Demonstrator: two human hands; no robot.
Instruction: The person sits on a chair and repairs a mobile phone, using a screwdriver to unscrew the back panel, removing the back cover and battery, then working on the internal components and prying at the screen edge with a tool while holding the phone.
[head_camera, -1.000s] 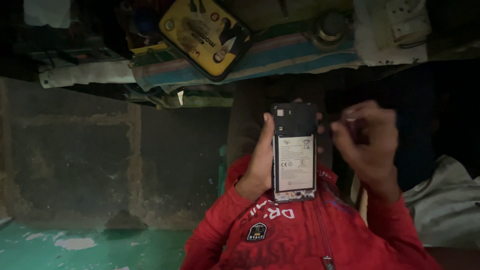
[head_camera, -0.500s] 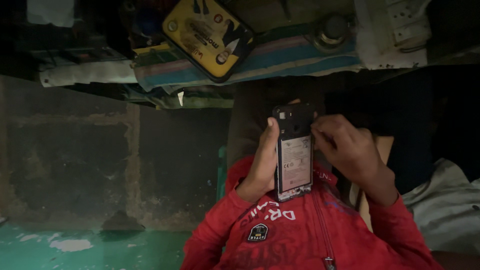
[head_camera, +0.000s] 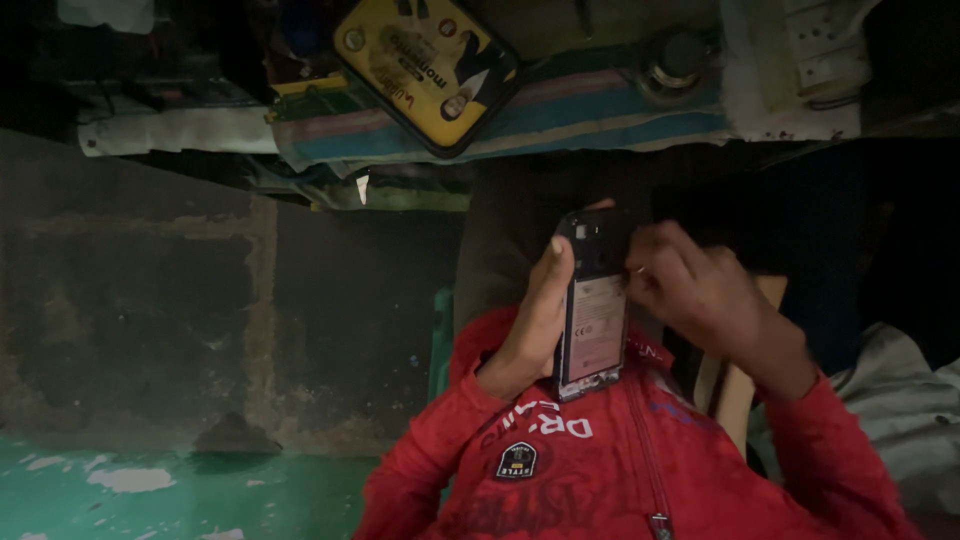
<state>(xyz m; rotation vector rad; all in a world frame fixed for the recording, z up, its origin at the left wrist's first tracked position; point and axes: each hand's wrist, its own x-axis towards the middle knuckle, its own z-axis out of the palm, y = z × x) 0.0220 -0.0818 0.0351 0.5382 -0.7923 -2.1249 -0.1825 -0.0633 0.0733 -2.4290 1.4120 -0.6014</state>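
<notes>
Plainly, by part:
Left hand (head_camera: 535, 320): wrapped around the left edge of an opened phone (head_camera: 593, 305), thumb up along the side, holding it upright so the exposed back faces the camera
Phone: back cover off, a pale battery (head_camera: 596, 325) showing in the middle and a dark camera section at the top; it sits at centre frame, above the red jacket (head_camera: 560, 470)
Right hand (head_camera: 700, 295): fingers curled in at the phone's upper right edge, touching it; whether they pinch a small tool or part I cannot tell, the light is too dim
Why this hold: one hand steadies the body so the other can work at the top corner
Far side: a yellow tin (head_camera: 430, 65) lies tilted on a striped cloth (head_camera: 600, 110) over the counter, well apart from the hands
Left: a bare dark wall (head_camera: 150, 300) with a green floor (head_camera: 150, 490) at its foot
</notes>
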